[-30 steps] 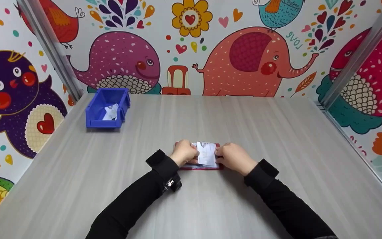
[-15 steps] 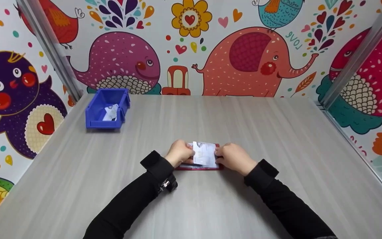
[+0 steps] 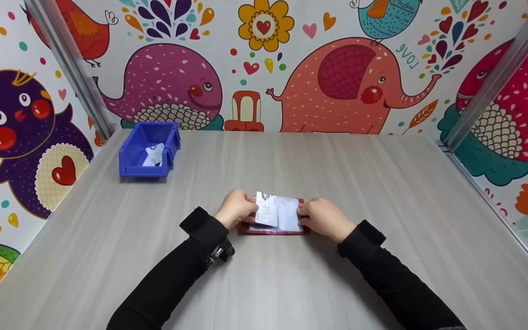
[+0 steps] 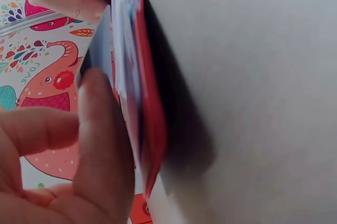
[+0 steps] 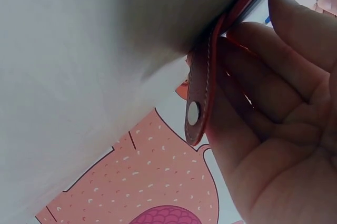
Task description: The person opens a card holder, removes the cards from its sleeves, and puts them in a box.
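A red card holder [image 3: 271, 233] lies spread on the table with its pale plastic sleeves [image 3: 288, 213] facing up. Between the thumb and fingers of my left hand [image 3: 235, 209] is a white card [image 3: 266, 210] with a small picture near its top; it slants over the left half of the holder. In the left wrist view the card [image 4: 100, 50] stands apart from the stacked sleeves [image 4: 122, 39]. My right hand [image 3: 328, 219] pinches the holder's right edge. From that edge a strap [image 5: 197, 97] with a metal snap sticks out under the fingers in the right wrist view.
A blue open-front bin [image 3: 142, 171] stands at the back left of the table, with several white cards [image 3: 153, 155] inside. Patterned panels with cartoon animals close off the back and sides, joined by metal posts [image 3: 69, 68].
My left hand has drawn the white card leftward across the holder, uncovering the sleeve on the right half. My right hand stays at the holder's right edge.
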A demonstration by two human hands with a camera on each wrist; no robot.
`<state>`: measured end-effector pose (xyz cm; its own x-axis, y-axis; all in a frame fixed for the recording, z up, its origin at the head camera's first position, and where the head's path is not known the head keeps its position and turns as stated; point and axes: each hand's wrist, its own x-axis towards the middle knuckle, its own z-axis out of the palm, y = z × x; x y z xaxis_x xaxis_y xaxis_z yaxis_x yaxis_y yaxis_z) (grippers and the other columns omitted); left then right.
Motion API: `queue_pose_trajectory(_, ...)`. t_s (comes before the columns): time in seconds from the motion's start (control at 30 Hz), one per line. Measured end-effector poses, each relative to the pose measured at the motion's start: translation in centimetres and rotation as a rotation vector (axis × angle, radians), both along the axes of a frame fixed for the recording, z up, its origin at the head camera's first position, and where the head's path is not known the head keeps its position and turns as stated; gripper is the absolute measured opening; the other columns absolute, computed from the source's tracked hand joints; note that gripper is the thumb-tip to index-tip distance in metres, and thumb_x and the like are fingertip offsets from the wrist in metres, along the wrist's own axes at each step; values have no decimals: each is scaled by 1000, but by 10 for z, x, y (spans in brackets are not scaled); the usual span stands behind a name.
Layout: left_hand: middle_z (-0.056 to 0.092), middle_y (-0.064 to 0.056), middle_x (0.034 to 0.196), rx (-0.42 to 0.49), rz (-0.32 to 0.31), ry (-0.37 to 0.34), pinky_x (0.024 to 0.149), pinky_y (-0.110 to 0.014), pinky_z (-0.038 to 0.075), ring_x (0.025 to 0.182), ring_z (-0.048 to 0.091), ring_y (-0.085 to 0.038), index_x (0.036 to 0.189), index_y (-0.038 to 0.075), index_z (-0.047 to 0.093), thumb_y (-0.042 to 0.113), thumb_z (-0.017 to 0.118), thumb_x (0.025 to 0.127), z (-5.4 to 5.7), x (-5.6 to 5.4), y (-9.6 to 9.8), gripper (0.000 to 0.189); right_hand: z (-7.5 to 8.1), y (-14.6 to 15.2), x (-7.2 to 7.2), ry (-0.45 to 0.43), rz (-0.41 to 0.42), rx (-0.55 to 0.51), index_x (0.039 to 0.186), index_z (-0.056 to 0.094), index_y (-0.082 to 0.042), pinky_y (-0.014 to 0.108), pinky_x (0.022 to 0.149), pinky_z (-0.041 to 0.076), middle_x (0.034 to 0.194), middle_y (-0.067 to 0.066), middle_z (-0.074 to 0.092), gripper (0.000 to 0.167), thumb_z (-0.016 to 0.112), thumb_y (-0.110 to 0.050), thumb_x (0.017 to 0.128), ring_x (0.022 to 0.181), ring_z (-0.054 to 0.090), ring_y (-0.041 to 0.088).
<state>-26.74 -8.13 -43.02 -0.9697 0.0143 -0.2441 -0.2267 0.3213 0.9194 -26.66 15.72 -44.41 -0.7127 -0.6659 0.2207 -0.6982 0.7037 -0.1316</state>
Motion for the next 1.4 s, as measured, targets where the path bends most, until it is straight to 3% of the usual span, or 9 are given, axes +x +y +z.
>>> queue_pose_trajectory(0.43, 58, -12, 84, 9, 13, 28, 59, -27, 58, 66, 63, -19, 94, -10, 61, -8, 57, 82, 4, -4, -20, 13, 0, 1, -1, 4, 20, -13, 68, 57, -10, 30, 54, 41, 60, -2, 48, 26, 81, -7, 78, 58, 41, 15)
queue_pose_trajectory(0.7, 60, -11, 88, -58, 66, 103, 67, -29, 56, 76, 58, -19, 101, -13, 62, -5, 58, 82, 14, -13, -54, 22, 1, 1, 0, 0, 24, -12, 69, 59, -9, 31, 56, 42, 62, -1, 52, 24, 80, -8, 79, 59, 44, 16)
queue_pose_trajectory(0.87, 59, -13, 89, 31, 128, 107, 70, -32, 57, 73, 58, -17, 108, -17, 59, -8, 54, 83, 23, -22, -83, 28, -1, 1, -1, 12, 30, -6, 67, 58, -10, 30, 56, 41, 60, -1, 51, 25, 81, -6, 78, 58, 43, 16)
queue_pose_trajectory(1.0, 60, -16, 96, 44, 209, 90, 74, -38, 59, 71, 59, -15, 118, -16, 58, -5, 54, 86, 30, -28, -109, 33, -1, 1, -1, 18, 41, -10, 66, 56, -10, 29, 56, 41, 60, -2, 50, 27, 80, -4, 77, 58, 42, 16)
queue_pose_trajectory(1.2, 62, -16, 94, 62, 304, 122, 62, -26, 57, 64, 58, -9, 121, -18, 57, -5, 55, 86, 35, -33, -144, 37, -1, 1, -1, 15, 36, -5, 67, 57, -9, 30, 56, 42, 61, -1, 52, 26, 80, -6, 79, 58, 43, 16)
queue_pose_trajectory(1.4, 61, -13, 90, 107, 394, 126, 56, -21, 54, 60, 57, -6, 122, -19, 56, -7, 55, 87, 36, -34, -164, 38, -1, 1, -1, 13, 42, -17, 67, 56, -9, 30, 56, 41, 61, -2, 50, 27, 80, -6, 78, 58, 42, 15)
